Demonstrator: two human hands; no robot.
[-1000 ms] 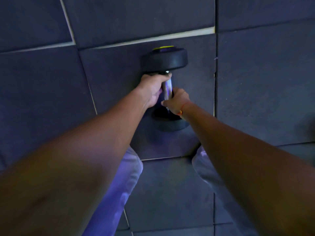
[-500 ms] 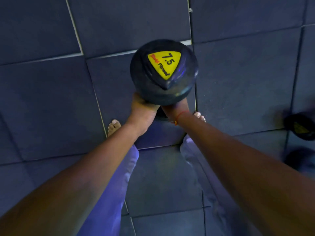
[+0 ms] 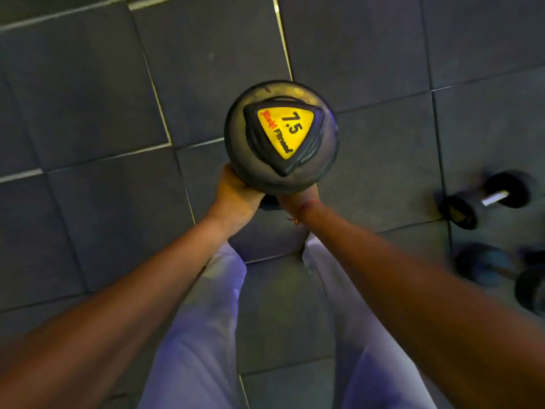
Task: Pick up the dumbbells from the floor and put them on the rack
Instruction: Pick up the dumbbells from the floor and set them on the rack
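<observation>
A black dumbbell (image 3: pixel 281 137) with a yellow triangular 7.5 label is held on end, its top head facing the camera, above the floor. My left hand (image 3: pixel 236 193) and my right hand (image 3: pixel 298 199) both grip its handle just under that head; the handle and lower head are hidden. A red thread sits on my right wrist. Two more dumbbells lie on the floor at the right: one with a chrome handle (image 3: pixel 486 199), another blurred one (image 3: pixel 501 276) below it. No rack is in view.
Dark rubber floor tiles (image 3: pixel 88 113) with pale seams cover the ground. My legs in light trousers (image 3: pixel 200 335) stand below the arms.
The dumbbell has come up off the floor toward the camera, turned on end, and looks larger. The view shifted, bringing two floor dumbbells into sight at the right.
</observation>
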